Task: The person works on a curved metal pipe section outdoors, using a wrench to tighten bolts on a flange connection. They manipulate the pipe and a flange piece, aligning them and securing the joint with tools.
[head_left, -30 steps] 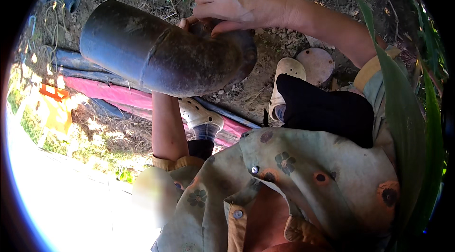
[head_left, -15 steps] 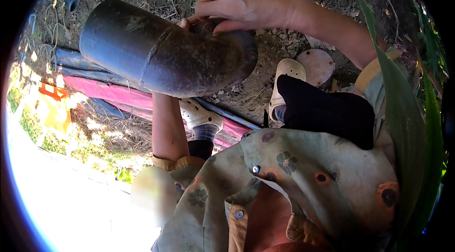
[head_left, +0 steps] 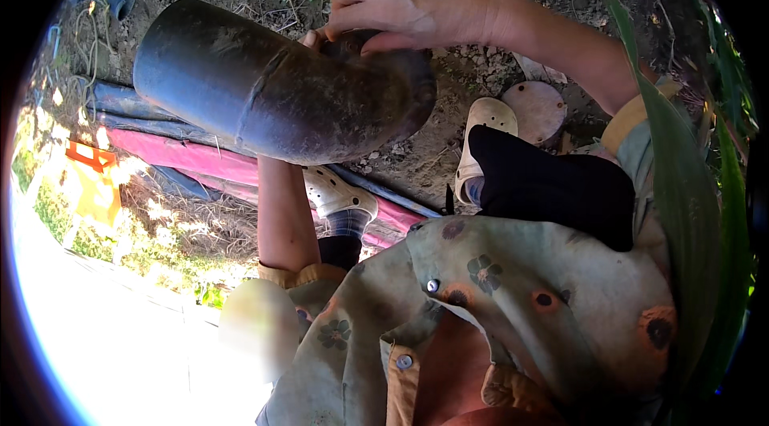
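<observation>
A thick dark pipe elbow (head_left: 296, 97), scuffed and dusty with a raised seam across its middle, is held in front of me above the ground. My left forearm (head_left: 284, 214) passes up beneath it, and the pipe hides most of that hand as it supports the elbow from below. On the far side of the bend, my right hand (head_left: 400, 9) is closed, thumb and fingers bent around a dark rounded part of the pipe. A fingertip (head_left: 311, 40) shows at the pipe's far edge; whose hand it belongs to I cannot tell.
A round pale disc (head_left: 535, 112) lies on the soil beside my right clog (head_left: 485, 125). Folded pink and dark sheeting (head_left: 188, 155) runs under the pipe to my left clog (head_left: 340, 193). An orange bag (head_left: 94, 181) sits at left. Long green leaves (head_left: 681, 177) hang close on the right.
Almost nothing differs. My right hand and wrist have shifted very slightly, while the pipe elbow stays in place.
</observation>
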Available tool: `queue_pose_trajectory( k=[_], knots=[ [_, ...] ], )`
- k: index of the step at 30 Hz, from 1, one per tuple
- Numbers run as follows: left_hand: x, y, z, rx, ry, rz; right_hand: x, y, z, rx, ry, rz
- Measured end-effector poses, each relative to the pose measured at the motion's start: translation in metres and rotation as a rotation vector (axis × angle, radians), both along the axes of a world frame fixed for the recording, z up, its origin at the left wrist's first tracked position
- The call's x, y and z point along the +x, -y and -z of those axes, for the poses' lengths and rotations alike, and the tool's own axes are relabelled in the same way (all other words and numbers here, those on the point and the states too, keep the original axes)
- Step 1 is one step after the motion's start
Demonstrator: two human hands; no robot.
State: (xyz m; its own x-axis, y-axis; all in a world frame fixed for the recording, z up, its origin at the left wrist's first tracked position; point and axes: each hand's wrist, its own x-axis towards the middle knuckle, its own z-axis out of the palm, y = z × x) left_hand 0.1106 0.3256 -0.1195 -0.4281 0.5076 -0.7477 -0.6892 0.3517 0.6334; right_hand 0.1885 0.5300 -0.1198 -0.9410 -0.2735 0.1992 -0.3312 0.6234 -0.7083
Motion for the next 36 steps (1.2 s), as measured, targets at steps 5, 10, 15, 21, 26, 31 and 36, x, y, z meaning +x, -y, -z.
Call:
queue_pose_trajectory(
  k=[5, 10, 15, 21, 26, 31, 36],
  knots=[
    [0.002, -0.012, -0.007, -0.033, -0.13, 0.167, 0.004, 0.002, 0.004, -0.013, -0.041, 0.069],
    [0.001, -0.017, -0.014, -0.058, -0.072, 0.158, 0.004, -0.005, 0.002, 0.021, -0.01, -0.011],
    [-0.001, -0.009, -0.01, -0.024, -0.039, 0.103, 0.0, -0.005, 0.001, -0.043, 0.005, -0.035],
    [0.003, -0.018, -0.02, -0.018, 0.027, 0.067, 0.003, -0.007, 0.003, -0.025, -0.036, 0.012],
    [-0.002, -0.012, -0.013, -0.031, -0.029, 0.16, -0.005, -0.008, 0.003, -0.04, -0.09, -0.114],
    [-0.002, -0.018, -0.012, 0.123, 0.104, 0.089, 0.022, 0.014, 0.015, -0.103, -0.06, 0.186],
    [-0.005, -0.015, -0.007, 0.167, 0.188, 0.058, 0.026, 0.016, 0.012, -0.072, -0.107, 0.219]
  ],
)
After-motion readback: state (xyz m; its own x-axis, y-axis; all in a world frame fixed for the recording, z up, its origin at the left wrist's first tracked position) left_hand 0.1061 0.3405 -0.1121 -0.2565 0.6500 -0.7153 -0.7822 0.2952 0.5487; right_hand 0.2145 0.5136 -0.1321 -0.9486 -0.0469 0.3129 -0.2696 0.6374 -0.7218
